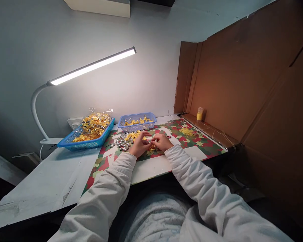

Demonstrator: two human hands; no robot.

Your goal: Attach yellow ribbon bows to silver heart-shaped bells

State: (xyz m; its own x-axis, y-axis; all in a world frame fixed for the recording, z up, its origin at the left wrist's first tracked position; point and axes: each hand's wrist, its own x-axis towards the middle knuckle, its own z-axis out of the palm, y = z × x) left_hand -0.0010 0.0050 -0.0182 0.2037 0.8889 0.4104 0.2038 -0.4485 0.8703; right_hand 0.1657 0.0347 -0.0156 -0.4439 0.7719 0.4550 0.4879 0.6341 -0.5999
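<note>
Small yellow-gold ornament piece (152, 147), pinched between both hands, low over the patterned mat near the table's front edge. Too small to tell its exact form; looks like folded foil or ribbon.

Left hand (139, 144): fingers curled in, tips closed on the piece from the left. Right hand (162, 142): fingers likewise closed on it from the right, thumb side hidden. The two hands touch or nearly touch at the piece.

Progress, as judged: one piece in hand, mid-assembly. Just beyond the left hand lies a loose heap of small silver round beads or bells (122, 144) mixed with yellow bits (131, 135); much material remains unworked. No clear pile of finished pieces can be told apart.

Containers:
- Small lavender-blue plastic mesh basket (137, 126), behind the hands, holding a shallow layer of yellow-gold pieces.
- Larger blue plastic mesh tray (77, 144), to the left, holding a clear cellophane bag (94, 122) heaped with the same yellow-gold pieces.
- Small yellow-filled bottle (199, 114), upright by the brown cardboard partition (242, 84), well apart to the right.

Surroundings: red-green-white star-patterned mat (207, 144) on a white table (53, 181); white gooseneck LED bar lamp (91, 66), lit.
</note>
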